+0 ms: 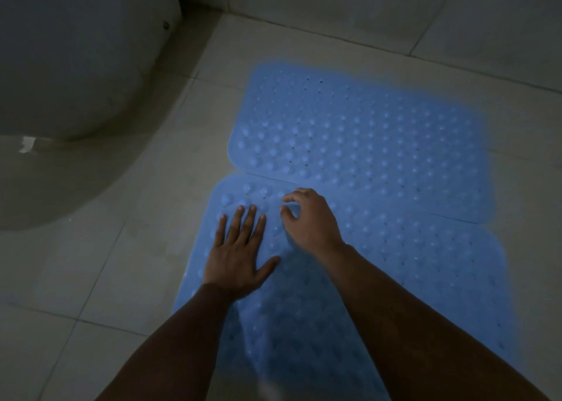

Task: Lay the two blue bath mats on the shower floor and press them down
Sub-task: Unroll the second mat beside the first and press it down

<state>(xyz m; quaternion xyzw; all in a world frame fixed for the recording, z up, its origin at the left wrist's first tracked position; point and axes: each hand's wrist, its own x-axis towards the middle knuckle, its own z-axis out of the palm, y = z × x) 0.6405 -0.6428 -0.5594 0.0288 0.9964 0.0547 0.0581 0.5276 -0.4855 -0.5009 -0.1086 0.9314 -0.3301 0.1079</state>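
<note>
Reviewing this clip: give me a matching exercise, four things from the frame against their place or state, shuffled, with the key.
Things:
1. left hand
2. right hand
3. far mat
4. toilet base

Places or states:
A. fingers curled over the near mat
B. lying nearest the wall
C. flat, fingers spread on the near mat
D. standing left of both mats

Pairs: 1-C, 2-A, 3-B, 4-D

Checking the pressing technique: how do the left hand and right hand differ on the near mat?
The left hand lies flat on the near mat, fingers straight and spread; the right hand is arched, fingers curled, only fingertips near the surface. The left hand sits nearer the mat's left edge; the right hand is closer to the seam with the far mat. Both are over the near mat's far-left part.
</note>
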